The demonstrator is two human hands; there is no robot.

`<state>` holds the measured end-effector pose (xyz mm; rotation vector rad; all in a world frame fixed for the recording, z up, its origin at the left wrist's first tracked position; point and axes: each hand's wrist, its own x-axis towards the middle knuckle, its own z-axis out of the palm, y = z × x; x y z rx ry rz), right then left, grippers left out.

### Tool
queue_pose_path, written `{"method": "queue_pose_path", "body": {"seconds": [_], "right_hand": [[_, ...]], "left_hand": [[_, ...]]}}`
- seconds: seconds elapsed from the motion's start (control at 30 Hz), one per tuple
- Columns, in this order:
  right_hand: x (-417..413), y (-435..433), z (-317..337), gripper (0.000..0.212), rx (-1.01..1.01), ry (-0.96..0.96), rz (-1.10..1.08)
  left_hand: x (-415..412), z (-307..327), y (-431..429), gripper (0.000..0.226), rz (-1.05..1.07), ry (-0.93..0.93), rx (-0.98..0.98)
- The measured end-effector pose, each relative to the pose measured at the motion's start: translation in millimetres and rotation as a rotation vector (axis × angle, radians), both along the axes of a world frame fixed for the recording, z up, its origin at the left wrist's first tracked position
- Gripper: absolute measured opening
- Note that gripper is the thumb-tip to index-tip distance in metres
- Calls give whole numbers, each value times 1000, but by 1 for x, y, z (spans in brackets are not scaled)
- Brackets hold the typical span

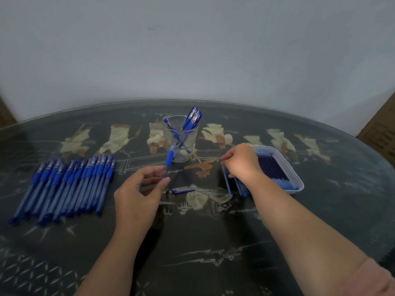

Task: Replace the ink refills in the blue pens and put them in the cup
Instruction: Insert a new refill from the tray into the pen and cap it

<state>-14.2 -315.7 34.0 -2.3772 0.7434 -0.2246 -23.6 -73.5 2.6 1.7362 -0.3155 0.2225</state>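
Pink sleeve cuff [376, 280] sits nearest, on the right forearm, which reaches forward and slightly inward across the dark painted table [213, 242]. The right hand [241, 161] is turned palm down with the knuckles up. Its fingers are curled together and seem to pinch the top of a thin blue refill [227, 180], which slants down from the fingertips to the tabletop. Just beside those fingers, on their outer side, lies a small heap of loose refills [242, 188]. Past the knuckles stands a white tray [299, 182] filled with more of them. The left hand [139, 189] is raised with the palm facing inward. Thumb and fingers are closed on the clear lower end of a pen barrel [170, 159], whose blue grip points away from the fingertips towards the cup [180, 144]. The glass cup stands just beyond that grip and holds several capped blue pens [192, 119] leaning on its rim. Between the two hands, close under the left thumb, lie a blue cap [182, 191] and a small metal tip [167, 192]. Well outside the left hand's fingers lies a row of pens [64, 184], side by side. Any print on the pens is too blurred to read.
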Motion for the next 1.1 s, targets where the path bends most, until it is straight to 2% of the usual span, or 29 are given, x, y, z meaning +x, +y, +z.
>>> {"method": "queue_pose_path", "body": {"seconds": [0.1,0.2,0.37,0.47,0.6,0.73,0.9,1.1], "right_hand": [[-9,7,1,12,69,-67,-2],[-15,14,-3,7,-47,-8,28],[-17,16,-7,17,-116,41,29],[-15,20,-8,25,-78,-39,45],[-10,37,-4,23,-2,-117,134],[-4,56,-8,30,22,-46,212],[2,67,-13,30,-15,9,197],[2,67,-11,20,-93,54,159]], "left_hand": [[-1,1,0,30,0,25,-13],[-2,1,0,30,-3,26,-24],[-3,2,0,31,-5,35,-31],[-4,3,0,32,-17,34,-34],[-3,4,-1,32,-11,26,-33],[-2,3,-1,32,-1,27,-24],[-2,2,0,32,0,27,-18],[-3,3,0,33,2,24,-13]]}}
